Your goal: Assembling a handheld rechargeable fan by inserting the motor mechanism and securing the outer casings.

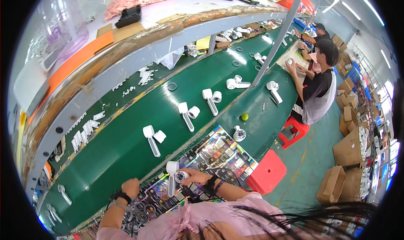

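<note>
My right hand (196,177) is closed on a small white round fan head (181,176), whose dark ringed face shows. Right beside it stands out a white handle piece (172,181) with a round top and a grey strip, seemingly part of the same handheld fan. My left hand (131,188) is curled into a fist near the belt's edge, and whatever it may hold is hidden. Between my forearms lies a pile of grey rings (141,214). Under both hands the bench is covered with shiny printed sheets (210,149).
A green conveyor belt (113,156) carries several white handheld fans (186,116) and loose grey rings (172,86). To the right are another fan head (239,134), a green round fruit (245,117), a red stool (269,172) and a seated co-worker (317,84). A shelf edge (139,42) overhangs the far side.
</note>
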